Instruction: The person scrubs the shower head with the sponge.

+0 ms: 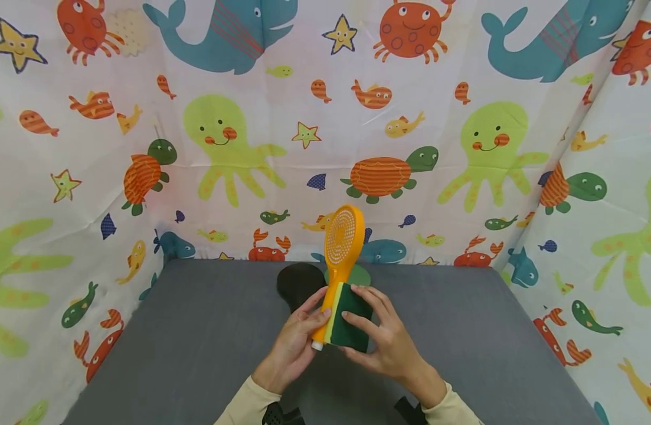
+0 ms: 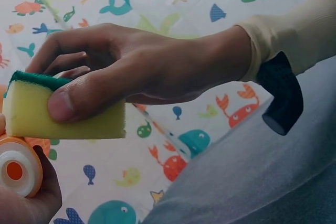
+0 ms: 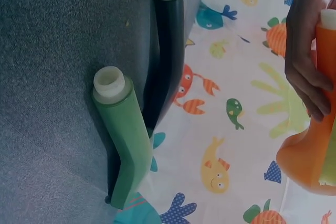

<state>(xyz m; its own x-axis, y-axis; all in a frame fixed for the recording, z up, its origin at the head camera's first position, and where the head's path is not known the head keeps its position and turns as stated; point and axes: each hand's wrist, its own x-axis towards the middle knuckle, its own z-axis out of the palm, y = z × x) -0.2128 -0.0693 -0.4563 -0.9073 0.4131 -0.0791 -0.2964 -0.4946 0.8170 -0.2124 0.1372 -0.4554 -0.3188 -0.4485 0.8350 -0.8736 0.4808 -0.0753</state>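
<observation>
In the head view an orange-yellow shower head [image 1: 344, 236] is held tilted, its perforated face up and its white threaded end [image 1: 317, 345] low. My left hand [image 1: 295, 342] grips its handle, fingers and thumb around it. My right hand [image 1: 386, 336] holds a sponge [image 1: 352, 319], yellow with a dark green scouring side, against the handle. In the left wrist view the thumb presses the yellow side of the sponge [image 2: 89, 116], with fingers over the green side. The right wrist view has the left hand [image 3: 307, 61] curled round the orange handle [image 3: 326, 56].
Two more shower heads lie on the grey table [image 1: 208, 330] behind the hands: a black one [image 1: 298, 282] and a green one [image 1: 361, 275]. Their white threaded ends show in the right wrist view. A curtain [image 1: 421, 124] printed with sea animals surrounds the table's back and sides.
</observation>
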